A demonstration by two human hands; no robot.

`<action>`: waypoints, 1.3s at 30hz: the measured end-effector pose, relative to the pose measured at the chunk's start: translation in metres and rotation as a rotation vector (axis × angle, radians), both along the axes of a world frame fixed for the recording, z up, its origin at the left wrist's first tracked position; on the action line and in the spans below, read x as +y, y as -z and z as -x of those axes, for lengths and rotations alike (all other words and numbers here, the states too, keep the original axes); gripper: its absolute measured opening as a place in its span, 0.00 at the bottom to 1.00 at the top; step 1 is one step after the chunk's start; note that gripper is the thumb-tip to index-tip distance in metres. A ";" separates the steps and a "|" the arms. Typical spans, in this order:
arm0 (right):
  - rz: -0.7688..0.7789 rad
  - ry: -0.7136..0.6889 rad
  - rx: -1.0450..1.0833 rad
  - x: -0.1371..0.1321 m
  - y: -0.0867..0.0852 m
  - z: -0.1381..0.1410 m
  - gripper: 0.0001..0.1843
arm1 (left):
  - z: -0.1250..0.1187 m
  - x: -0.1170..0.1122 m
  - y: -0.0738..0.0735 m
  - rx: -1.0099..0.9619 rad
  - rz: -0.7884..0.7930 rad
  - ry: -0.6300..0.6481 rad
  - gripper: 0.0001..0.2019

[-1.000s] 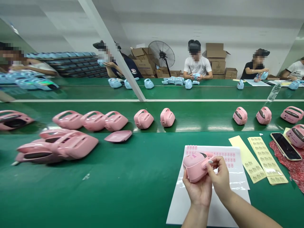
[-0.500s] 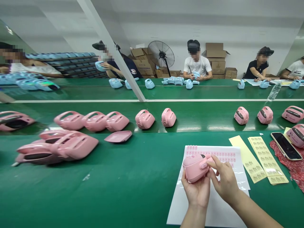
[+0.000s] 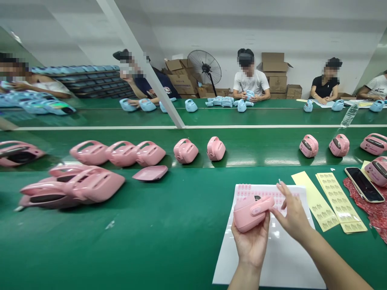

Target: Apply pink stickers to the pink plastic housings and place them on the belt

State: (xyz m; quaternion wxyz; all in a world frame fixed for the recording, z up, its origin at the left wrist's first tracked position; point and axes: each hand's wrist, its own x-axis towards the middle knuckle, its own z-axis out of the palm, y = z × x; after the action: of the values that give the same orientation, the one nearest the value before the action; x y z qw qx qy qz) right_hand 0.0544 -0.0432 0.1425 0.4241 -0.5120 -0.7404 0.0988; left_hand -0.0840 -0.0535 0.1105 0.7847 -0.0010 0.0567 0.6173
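Observation:
My left hand (image 3: 252, 243) cradles a pink plastic housing with a carry handle (image 3: 248, 216), shaped like a small portable speaker, from below. Just right of its handle is my right hand (image 3: 292, 211), fingers spread and the index raised. Something small and pale shows at that fingertip; I cannot make out whether it is a nail or a separate piece. The thumb is close to the handle's end; contact is unclear. Beneath both hands lies a white sheet (image 3: 238, 257) with rows of small pink stickers (image 3: 244, 187) along its top, partly covered by the housing and my fingers.
Yellow sticker sheets (image 3: 340, 201) and a phone (image 3: 364, 184) on red wrap (image 3: 375, 213) lie to the right. Pink housings (image 3: 96, 183) pile up at left, near a loose pink panel (image 3: 150, 173). More housings (image 3: 186, 151) line the strip beyond. Co-workers (image 3: 250, 78) sit opposite.
My right hand has come away from the housing's handle, moving slightly right, and its index finger has lifted. The handle now sticks out further to the right. My left hand keeps its hold.

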 end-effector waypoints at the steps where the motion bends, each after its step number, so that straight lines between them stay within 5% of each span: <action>1: 0.042 0.017 0.069 0.003 -0.003 -0.007 0.33 | 0.002 0.001 0.003 0.010 -0.069 0.026 0.26; 5: 0.228 -0.084 0.349 0.011 -0.022 -0.028 0.27 | 0.009 -0.001 0.010 0.167 -0.186 0.076 0.23; 9: 0.437 -0.275 0.551 0.016 -0.039 -0.035 0.21 | 0.015 -0.008 0.014 0.702 -0.215 -0.041 0.31; 12: 0.553 -0.452 0.550 0.018 -0.046 -0.031 0.21 | 0.021 -0.010 0.015 1.102 -0.335 -0.185 0.44; 16: 0.567 -0.510 0.416 0.018 -0.049 -0.021 0.24 | 0.032 -0.005 0.018 1.349 -0.589 -0.159 0.41; 21: 0.557 -0.489 0.261 0.016 -0.048 -0.013 0.32 | 0.036 -0.001 0.016 1.390 -0.656 -0.093 0.41; 27: 0.499 -0.472 0.219 0.014 -0.046 -0.010 0.34 | 0.032 -0.002 0.007 1.195 -0.463 -0.036 0.37; 35: 0.484 -0.473 0.146 0.009 -0.050 -0.006 0.36 | 0.030 -0.002 -0.003 1.168 -0.417 0.015 0.36; 39: 0.351 -0.456 0.085 0.001 -0.042 -0.005 0.36 | 0.030 -0.002 -0.002 1.004 -0.326 0.014 0.34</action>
State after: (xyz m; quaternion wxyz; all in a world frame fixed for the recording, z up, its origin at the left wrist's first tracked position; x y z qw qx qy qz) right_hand 0.0598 -0.0423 0.1841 0.3267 -0.3933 -0.7894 0.3397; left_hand -0.1138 -0.0558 0.1128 0.6549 0.4173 0.3289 0.5374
